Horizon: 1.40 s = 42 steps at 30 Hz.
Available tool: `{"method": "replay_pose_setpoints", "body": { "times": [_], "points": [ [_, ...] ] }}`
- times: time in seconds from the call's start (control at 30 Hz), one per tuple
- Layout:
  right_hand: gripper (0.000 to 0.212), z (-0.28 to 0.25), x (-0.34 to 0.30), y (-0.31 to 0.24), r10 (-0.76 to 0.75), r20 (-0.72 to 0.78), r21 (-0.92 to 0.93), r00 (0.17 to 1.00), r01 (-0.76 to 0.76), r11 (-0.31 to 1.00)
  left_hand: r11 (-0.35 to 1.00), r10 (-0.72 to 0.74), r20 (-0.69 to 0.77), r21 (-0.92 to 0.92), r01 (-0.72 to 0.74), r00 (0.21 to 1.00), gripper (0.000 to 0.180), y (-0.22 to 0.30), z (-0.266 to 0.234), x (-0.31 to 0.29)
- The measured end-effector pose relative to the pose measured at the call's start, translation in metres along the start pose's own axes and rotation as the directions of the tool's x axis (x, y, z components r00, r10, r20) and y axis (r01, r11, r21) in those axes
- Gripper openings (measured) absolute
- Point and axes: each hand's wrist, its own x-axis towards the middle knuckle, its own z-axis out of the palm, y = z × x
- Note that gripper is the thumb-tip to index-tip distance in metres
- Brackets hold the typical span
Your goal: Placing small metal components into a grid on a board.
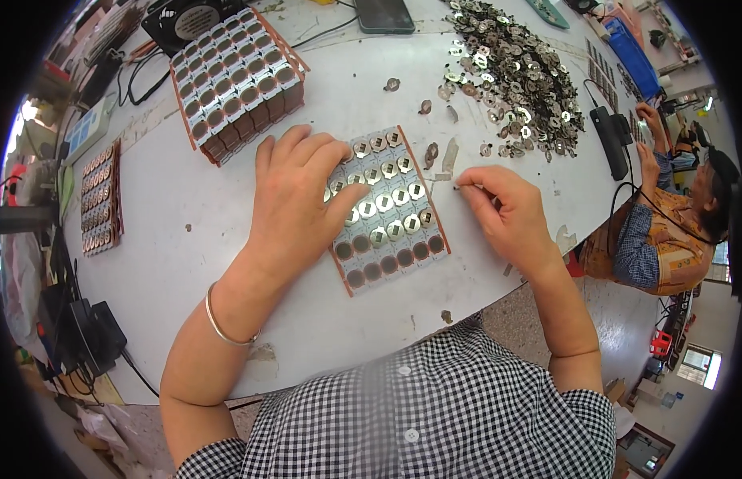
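In front of me on the white table lies a flat grey panel (389, 263) with orange-brown edges and rows of round spots. Shiny metal discs with dark square centres sit on the upper rows; the two nearest rows show mostly bare dark circles. My left hand (295, 180) rests over the panel's left side, fingers apart and thumb stretched across the discs. Just right of the panel, my right hand (506, 211) is closed in a pinch. A tiny dark tip shows at its fingertips, too small to name. A few loose metal pieces (431, 153) lie between hand and panel.
A heap of metal discs (518, 88) spreads at the far right. Stacked panels (243, 76) stand far left; another small stack (101, 199) lies left. A phone (384, 14), a black adapter (609, 144) and cables lie around. Another person (666, 223) works at the right.
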Motion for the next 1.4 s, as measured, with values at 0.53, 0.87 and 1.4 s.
{"method": "replay_pose_setpoints", "body": {
  "times": [0.53, 0.87, 1.4],
  "points": [
    [0.015, 0.008, 0.008, -0.037, 0.186, 0.194, 0.303, 0.963, -0.239, 0.923, 0.999, 0.036, -0.011, 0.015, -0.036, 0.999, 0.04, -0.002, 0.006, -0.006],
    [0.007, 0.051, 0.008, -0.075, 0.169, 0.402, 0.372, 0.9, -0.33, 0.868, 0.999, 0.03, -0.021, 0.031, -0.03, 0.999, 0.036, -0.005, -0.002, 0.0],
    [0.012, 0.064, 0.002, -0.077, -0.119, 0.207, -0.017, 0.971, 0.125, 0.992, 0.999, 0.036, -0.056, 0.027, -0.035, 0.998, 0.033, -0.005, 0.001, -0.005]
  ]
}}
